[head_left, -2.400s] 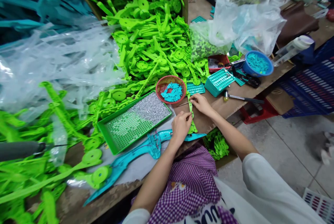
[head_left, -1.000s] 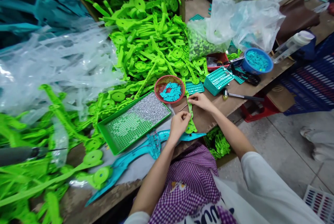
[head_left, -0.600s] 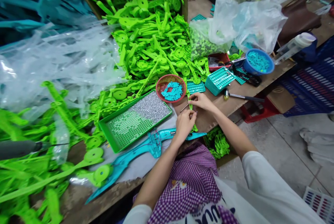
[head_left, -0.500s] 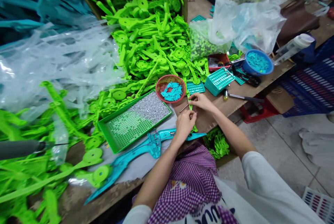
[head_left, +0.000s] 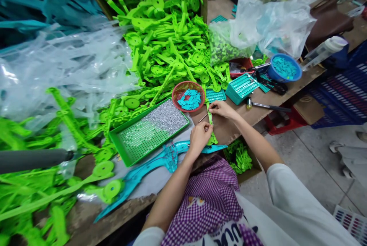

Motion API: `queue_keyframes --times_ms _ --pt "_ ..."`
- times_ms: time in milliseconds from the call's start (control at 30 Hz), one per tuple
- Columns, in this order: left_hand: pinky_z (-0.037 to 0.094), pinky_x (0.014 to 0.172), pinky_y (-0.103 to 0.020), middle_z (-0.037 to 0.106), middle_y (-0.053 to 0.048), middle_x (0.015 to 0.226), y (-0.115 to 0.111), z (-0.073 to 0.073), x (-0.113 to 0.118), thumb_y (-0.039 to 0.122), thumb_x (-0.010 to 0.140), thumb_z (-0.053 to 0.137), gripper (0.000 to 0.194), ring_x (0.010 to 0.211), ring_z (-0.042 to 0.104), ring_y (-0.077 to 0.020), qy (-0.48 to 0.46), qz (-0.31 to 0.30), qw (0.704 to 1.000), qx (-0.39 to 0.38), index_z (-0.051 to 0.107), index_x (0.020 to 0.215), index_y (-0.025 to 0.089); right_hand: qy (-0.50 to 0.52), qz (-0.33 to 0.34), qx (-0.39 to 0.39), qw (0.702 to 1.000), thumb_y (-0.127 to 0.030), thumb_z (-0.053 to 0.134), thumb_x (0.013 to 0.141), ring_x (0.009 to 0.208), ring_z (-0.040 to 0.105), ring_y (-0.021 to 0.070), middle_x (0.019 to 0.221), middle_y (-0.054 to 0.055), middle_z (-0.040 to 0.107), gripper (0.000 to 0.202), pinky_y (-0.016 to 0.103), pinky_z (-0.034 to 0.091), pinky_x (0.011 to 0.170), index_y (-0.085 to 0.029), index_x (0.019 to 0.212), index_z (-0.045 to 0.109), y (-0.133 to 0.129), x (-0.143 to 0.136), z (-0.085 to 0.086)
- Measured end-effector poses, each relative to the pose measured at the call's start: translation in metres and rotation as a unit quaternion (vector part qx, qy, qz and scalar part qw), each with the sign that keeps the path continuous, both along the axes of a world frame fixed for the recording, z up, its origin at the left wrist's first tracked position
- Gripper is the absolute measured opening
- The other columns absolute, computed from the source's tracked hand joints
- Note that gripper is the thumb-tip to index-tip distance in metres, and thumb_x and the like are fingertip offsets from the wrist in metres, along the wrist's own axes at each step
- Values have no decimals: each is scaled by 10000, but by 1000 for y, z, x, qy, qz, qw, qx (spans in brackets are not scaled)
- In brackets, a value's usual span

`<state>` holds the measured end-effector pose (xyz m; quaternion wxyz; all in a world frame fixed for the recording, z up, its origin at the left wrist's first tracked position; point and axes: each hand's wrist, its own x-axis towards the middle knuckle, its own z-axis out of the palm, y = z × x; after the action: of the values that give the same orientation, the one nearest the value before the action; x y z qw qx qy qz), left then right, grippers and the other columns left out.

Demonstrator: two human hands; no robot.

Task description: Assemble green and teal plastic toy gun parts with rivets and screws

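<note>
A narrow bright green plastic part [head_left: 212, 138] lies at the table's front, running away from me between my hands. My left hand [head_left: 200, 137] is over its near half, thumb and fingers pinched together; whatever sits in the pinch is too small to make out. At the far half, the bent fingers of my right hand [head_left: 223, 109] close on the part. A thin metal rod [head_left: 203, 118] sticks out to the left of the part; its right end is hidden near my fingers. Beneath my left forearm lies a long turquoise plastic piece [head_left: 160, 159] with thin wires on it.
A green tray [head_left: 134, 143] of small metal pieces and a red basket [head_left: 175, 101] of turquoise chips stand left. A turquoise box [head_left: 239, 92], a hammer [head_left: 265, 106] and a blue bowl [head_left: 299, 71] are right. Green parts [head_left: 172, 47] heap behind. A grey tool [head_left: 31, 160] juts in at left.
My left hand has drawn back slightly, showing more of the green part. My right hand stays by its far half. The grey tool at the left has shifted right.
</note>
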<state>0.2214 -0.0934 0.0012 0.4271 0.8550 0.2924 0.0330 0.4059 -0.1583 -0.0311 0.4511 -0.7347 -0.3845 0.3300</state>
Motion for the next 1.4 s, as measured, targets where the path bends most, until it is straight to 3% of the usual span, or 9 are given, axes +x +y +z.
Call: queue_keyframes --times_ms 167,300,600,833,967,1133,1200,1333,1400 --pt "410 695 -252 719 -35 800 3 -7 -3 282 838 635 130 736 629 -161 -28 7 999 17 716 795 190 -55 -32 7 998 -219 659 739 722 599 138 771 3 676 72 255 474 701 -168 784 684 -1 -8 -1" --pt "395 660 -257 723 -35 786 9 -10 -1 295 823 632 149 712 625 -166 20 15 1000 11 715 755 191 -63 -42 12 997 -213 665 742 734 598 136 798 6 676 69 261 480 722 -164 786 684 -2 -9 -4" --pt "405 618 -259 732 -28 714 28 -10 3 318 843 578 224 682 644 -190 38 -37 997 -49 760 821 190 -67 -37 5 997 -194 665 749 746 592 148 818 14 678 54 281 475 740 -170 791 690 -2 -9 -2" --pt "457 706 -279 760 -52 855 35 -12 2 315 861 574 277 765 668 -201 -5 24 998 -51 752 1023 178 -64 -39 8 997 -221 661 759 741 585 144 816 16 684 76 269 459 727 -167 797 697 -2 -10 -2" --pt "456 771 -288 751 -65 869 35 -8 3 263 822 621 167 841 660 -207 -26 -45 999 9 768 840 186 -61 -43 -1 997 -217 666 755 730 582 139 832 21 680 81 273 463 734 -157 800 697 -2 -10 -1" --pt "447 740 -281 733 -49 819 37 0 7 246 789 628 133 754 632 -179 0 -117 992 38 746 758 194 -73 -43 9 996 -214 674 747 731 576 137 809 7 667 59 267 464 725 -171 782 692 -2 -10 -2" --pt "438 700 -268 714 -38 756 39 1 9 242 767 618 129 700 611 -163 6 -111 994 -9 720 714 183 -75 -44 11 996 -213 672 748 739 577 140 809 7 663 55 266 462 722 -172 781 690 -2 -11 -3" --pt "397 564 -235 640 -2 598 41 -1 15 256 740 579 143 540 533 -118 41 -64 977 -199 658 665 163 -76 -49 11 996 -200 661 754 748 578 144 818 12 656 46 271 463 730 -172 779 686 -2 -12 -3" --pt "363 508 -223 590 14 526 41 -4 19 259 720 580 154 480 488 -103 58 -61 968 -235 626 609 163 -77 -48 10 996 -196 661 752 754 578 148 813 11 652 40 273 464 731 -175 776 684 -2 -12 -3"
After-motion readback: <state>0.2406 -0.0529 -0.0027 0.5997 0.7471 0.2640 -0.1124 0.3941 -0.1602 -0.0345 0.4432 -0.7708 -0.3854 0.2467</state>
